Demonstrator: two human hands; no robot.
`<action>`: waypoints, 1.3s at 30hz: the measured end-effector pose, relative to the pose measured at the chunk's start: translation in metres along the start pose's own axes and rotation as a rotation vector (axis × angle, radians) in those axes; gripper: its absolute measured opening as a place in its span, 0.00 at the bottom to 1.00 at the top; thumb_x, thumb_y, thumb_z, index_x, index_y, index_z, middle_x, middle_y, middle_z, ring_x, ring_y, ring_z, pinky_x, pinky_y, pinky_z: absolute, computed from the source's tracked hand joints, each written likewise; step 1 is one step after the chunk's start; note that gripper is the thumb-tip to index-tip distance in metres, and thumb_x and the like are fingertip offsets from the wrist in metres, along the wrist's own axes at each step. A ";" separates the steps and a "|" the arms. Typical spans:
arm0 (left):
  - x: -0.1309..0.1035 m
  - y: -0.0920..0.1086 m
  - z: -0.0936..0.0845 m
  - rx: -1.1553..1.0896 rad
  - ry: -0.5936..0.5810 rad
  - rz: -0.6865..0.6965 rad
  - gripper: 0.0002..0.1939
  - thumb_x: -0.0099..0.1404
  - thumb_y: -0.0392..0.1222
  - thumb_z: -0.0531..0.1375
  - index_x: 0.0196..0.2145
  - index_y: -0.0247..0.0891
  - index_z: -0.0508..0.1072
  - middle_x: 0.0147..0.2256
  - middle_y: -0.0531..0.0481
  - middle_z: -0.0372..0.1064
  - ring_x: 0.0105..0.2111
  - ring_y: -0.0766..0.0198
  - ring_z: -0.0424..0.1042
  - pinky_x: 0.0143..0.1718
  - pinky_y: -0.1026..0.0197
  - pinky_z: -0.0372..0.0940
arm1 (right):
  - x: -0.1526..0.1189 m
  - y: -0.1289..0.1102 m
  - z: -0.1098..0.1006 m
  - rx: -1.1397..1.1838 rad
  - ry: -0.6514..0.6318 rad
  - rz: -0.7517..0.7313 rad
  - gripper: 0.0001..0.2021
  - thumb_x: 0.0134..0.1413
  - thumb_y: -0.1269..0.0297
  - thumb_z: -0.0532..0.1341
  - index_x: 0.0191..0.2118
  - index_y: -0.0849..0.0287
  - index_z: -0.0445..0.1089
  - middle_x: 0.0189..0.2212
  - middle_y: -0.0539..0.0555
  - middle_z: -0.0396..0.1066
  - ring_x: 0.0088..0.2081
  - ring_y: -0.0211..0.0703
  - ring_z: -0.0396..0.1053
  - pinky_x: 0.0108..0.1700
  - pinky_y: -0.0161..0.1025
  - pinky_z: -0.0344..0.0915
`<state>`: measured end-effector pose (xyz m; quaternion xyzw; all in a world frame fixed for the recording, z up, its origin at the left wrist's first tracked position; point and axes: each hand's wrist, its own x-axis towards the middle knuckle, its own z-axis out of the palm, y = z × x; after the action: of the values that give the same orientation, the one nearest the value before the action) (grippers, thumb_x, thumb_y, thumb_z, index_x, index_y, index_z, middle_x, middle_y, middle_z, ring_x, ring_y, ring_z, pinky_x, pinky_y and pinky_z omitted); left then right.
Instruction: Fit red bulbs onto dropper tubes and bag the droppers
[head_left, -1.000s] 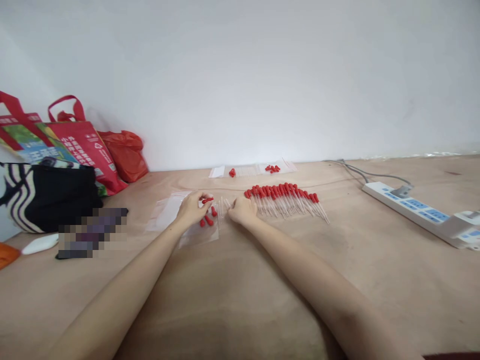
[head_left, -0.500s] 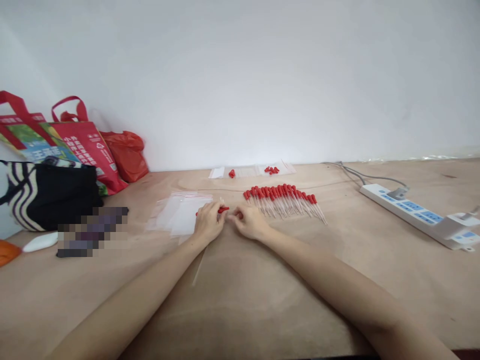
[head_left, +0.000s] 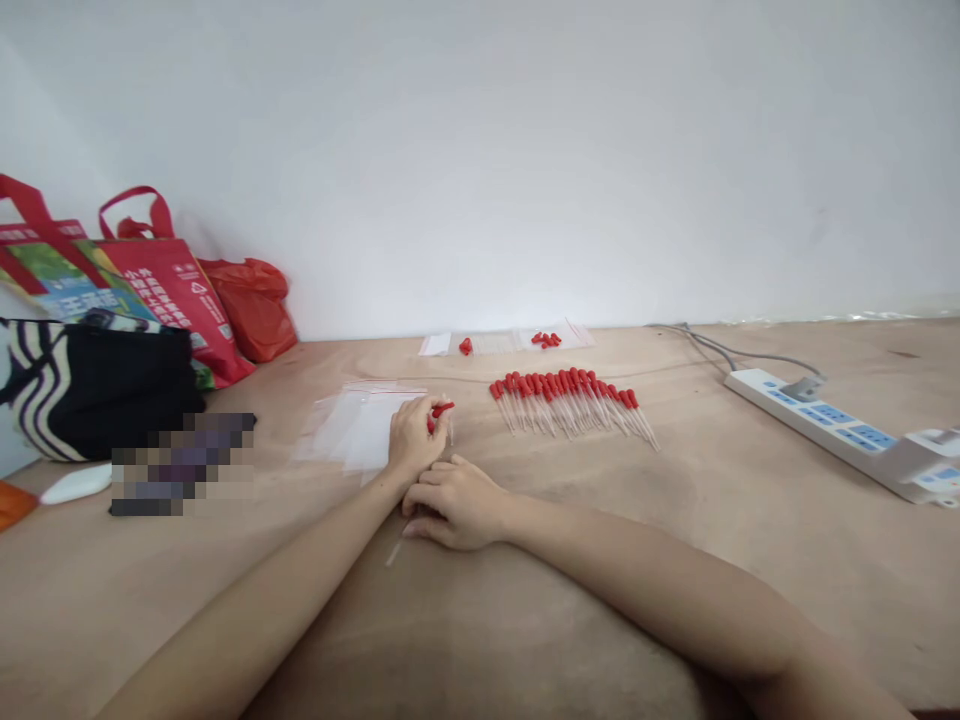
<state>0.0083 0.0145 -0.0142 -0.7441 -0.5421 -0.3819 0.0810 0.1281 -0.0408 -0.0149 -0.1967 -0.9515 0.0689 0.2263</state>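
My left hand [head_left: 415, 438] is closed around red rubber bulbs [head_left: 442, 409], which poke out between thumb and fingers. A short clear piece hangs just beside its fingertips; what it belongs to is hidden. Below and to the right, my right hand [head_left: 459, 503] lies low over the table with curled fingers. Its thumb and fingers pinch around the upper part of a thin clear tube [head_left: 394, 552], whose lower end shows on the wood. To the right lies a row of droppers [head_left: 562, 385], clear tubes with red bulbs at the far ends.
Clear zip bags [head_left: 352, 425] lie left of my left hand. Loose tubes [head_left: 495, 343] and red bulbs [head_left: 546, 340] lie near the wall. A power strip [head_left: 817, 420] is at the right. Shopping bags [head_left: 176, 300] and a black bag [head_left: 127, 385] stand at the left.
My right hand has moved left and nearer to me, from beside the left hand's fingertips onto the clear tube. The left hand keeps its red bulbs and has barely shifted.
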 end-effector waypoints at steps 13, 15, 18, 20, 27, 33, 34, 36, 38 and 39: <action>-0.011 0.024 -0.010 -0.141 -0.011 0.210 0.07 0.61 0.39 0.51 0.33 0.36 0.67 0.31 0.50 0.69 0.32 0.62 0.66 0.38 0.58 0.58 | -0.068 0.015 -0.034 0.018 0.029 0.222 0.07 0.55 0.62 0.51 0.31 0.60 0.61 0.29 0.52 0.65 0.33 0.38 0.60 0.38 0.39 0.50; -0.016 0.033 -0.009 -0.172 -0.069 0.282 0.08 0.62 0.39 0.51 0.35 0.37 0.68 0.32 0.49 0.70 0.34 0.61 0.66 0.39 0.57 0.57 | -0.087 0.024 -0.038 0.064 0.149 0.323 0.05 0.56 0.67 0.50 0.32 0.60 0.59 0.29 0.52 0.66 0.31 0.37 0.61 0.38 0.38 0.51; -0.022 0.042 -0.006 -0.200 -0.134 0.356 0.10 0.63 0.39 0.51 0.39 0.37 0.68 0.33 0.49 0.71 0.35 0.61 0.66 0.38 0.57 0.57 | -0.106 0.037 -0.044 0.107 0.313 0.450 0.06 0.56 0.69 0.48 0.34 0.59 0.60 0.29 0.52 0.67 0.30 0.38 0.63 0.35 0.37 0.54; -0.024 0.046 -0.004 -0.214 -0.170 0.379 0.10 0.63 0.39 0.51 0.40 0.38 0.68 0.32 0.50 0.71 0.34 0.61 0.67 0.38 0.57 0.57 | -0.110 0.041 -0.046 0.108 0.369 0.483 0.07 0.56 0.68 0.47 0.35 0.58 0.61 0.29 0.53 0.68 0.31 0.39 0.64 0.35 0.37 0.55; -0.027 0.050 -0.002 -0.244 -0.235 0.385 0.08 0.63 0.38 0.50 0.36 0.38 0.69 0.32 0.51 0.71 0.34 0.63 0.67 0.38 0.57 0.56 | -0.105 0.042 -0.044 0.086 0.336 0.431 0.07 0.56 0.68 0.48 0.35 0.58 0.63 0.30 0.52 0.69 0.33 0.38 0.65 0.36 0.38 0.54; -0.027 0.050 -0.002 -0.278 -0.242 0.436 0.10 0.64 0.40 0.49 0.32 0.37 0.68 0.29 0.51 0.71 0.31 0.64 0.68 0.37 0.58 0.56 | -0.107 0.045 -0.044 0.073 0.268 0.420 0.09 0.57 0.66 0.49 0.33 0.58 0.65 0.27 0.50 0.69 0.30 0.37 0.65 0.36 0.38 0.50; -0.027 0.050 -0.002 -0.288 -0.255 0.448 0.10 0.64 0.39 0.49 0.32 0.37 0.68 0.29 0.51 0.71 0.30 0.65 0.68 0.37 0.58 0.56 | -0.107 0.046 -0.045 0.065 0.254 0.414 0.09 0.57 0.66 0.49 0.33 0.58 0.65 0.27 0.50 0.69 0.30 0.36 0.64 0.36 0.38 0.49; -0.027 0.050 -0.003 -0.309 -0.291 0.473 0.10 0.64 0.39 0.48 0.31 0.37 0.68 0.29 0.51 0.71 0.29 0.66 0.68 0.38 0.58 0.55 | -0.107 0.048 -0.047 0.023 0.218 0.400 0.09 0.57 0.66 0.49 0.33 0.58 0.66 0.27 0.50 0.69 0.29 0.35 0.63 0.36 0.38 0.48; -0.027 0.050 -0.003 -0.317 -0.324 0.494 0.11 0.64 0.38 0.48 0.31 0.38 0.68 0.29 0.51 0.71 0.29 0.66 0.68 0.40 0.57 0.55 | -0.107 0.048 -0.050 -0.055 0.184 0.383 0.10 0.57 0.65 0.49 0.33 0.57 0.66 0.27 0.49 0.69 0.28 0.35 0.62 0.36 0.38 0.46; -0.028 0.050 -0.003 -0.313 -0.338 0.497 0.11 0.64 0.38 0.47 0.31 0.38 0.68 0.28 0.51 0.71 0.29 0.66 0.68 0.41 0.57 0.54 | -0.107 0.048 -0.051 -0.102 0.173 0.376 0.10 0.56 0.65 0.49 0.33 0.57 0.67 0.27 0.50 0.69 0.27 0.35 0.61 0.36 0.38 0.46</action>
<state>0.0472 -0.0279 -0.0151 -0.9096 -0.2847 -0.3005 -0.0346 0.2556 -0.0383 -0.0235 -0.3873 -0.8773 0.0447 0.2800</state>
